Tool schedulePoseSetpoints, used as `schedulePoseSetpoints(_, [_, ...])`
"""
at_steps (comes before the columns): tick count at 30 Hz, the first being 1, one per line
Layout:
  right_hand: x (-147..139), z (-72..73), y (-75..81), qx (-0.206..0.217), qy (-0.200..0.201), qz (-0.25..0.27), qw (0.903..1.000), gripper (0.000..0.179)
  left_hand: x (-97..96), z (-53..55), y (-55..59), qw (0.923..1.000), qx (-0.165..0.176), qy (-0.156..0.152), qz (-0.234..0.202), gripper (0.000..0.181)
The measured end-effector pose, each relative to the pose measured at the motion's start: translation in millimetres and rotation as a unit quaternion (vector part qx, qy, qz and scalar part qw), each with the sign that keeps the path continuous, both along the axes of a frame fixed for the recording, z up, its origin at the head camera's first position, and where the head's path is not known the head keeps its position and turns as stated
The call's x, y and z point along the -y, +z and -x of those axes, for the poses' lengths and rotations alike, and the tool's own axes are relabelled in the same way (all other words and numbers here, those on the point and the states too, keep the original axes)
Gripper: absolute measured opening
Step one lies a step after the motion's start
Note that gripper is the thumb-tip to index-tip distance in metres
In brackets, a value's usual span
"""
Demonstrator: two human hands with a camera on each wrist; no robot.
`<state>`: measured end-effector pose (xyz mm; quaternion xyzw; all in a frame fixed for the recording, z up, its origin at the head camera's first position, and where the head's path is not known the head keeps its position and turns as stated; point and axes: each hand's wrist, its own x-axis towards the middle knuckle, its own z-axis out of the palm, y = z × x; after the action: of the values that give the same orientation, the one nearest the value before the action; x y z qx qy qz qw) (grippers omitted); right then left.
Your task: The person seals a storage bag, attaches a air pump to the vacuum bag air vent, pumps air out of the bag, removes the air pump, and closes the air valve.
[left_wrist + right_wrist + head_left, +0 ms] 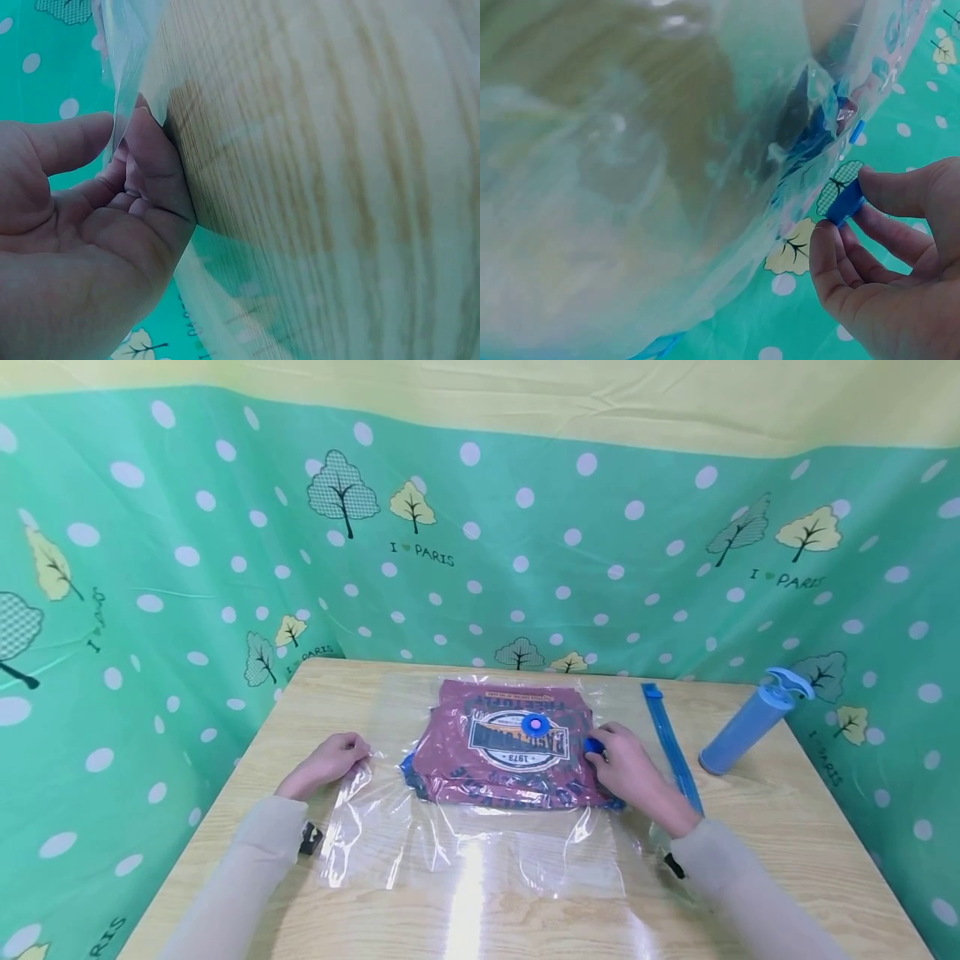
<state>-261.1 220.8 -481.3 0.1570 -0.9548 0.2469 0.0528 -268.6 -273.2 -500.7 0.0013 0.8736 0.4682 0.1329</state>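
A clear plastic vacuum bag [457, 852] lies across the table with a folded dark red printed garment [450, 752] inside. On its top, over the print, sits a round blue valve [536, 725] with a pink centre. My left hand [330, 762] pinches the bag's left edge between thumb and fingers; the left wrist view shows the film [133, 52] there. Just right of the valve, my right hand [626, 768] holds a small round blue cap [845, 202] between thumb and fingertips, above the garment's right side.
A blue zip strip [670, 739] with a slider [652, 691] at its far end runs along the bag's right side. Farther right, a blue hand pump [746, 728] stands on the wooden table [795, 827]. A green dotted curtain [525, 552] hangs behind and at both sides.
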Motion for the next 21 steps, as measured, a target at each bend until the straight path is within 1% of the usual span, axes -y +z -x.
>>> schedulePoseSetpoints(3, [5.5,3.9,-0.7,-0.004,0.008,0.005,0.9999,0.038,-0.2,0.5,-1.3,1.0,-0.005,0.001,0.001,0.02])
schedulePoseSetpoints(10, [18.8,14.7,-1.4,0.01,0.01,0.001,0.9999,0.041,-1.7,-0.9,1.5,0.9999,-0.012,0.002,0.012,0.019])
schedulePoseSetpoints(15, [28.7,22.1,-1.8,0.02,0.016,-0.003,0.9997,0.041,-3.1,-2.5,2.4,0.9997,-0.02,0.003,0.011,0.02])
schedulePoseSetpoints(21, [38.9,30.8,-3.3,0.01,0.035,-0.015,0.9992,0.043,-3.2,-2.2,1.5,0.9997,-0.021,0.001,0.014,0.02])
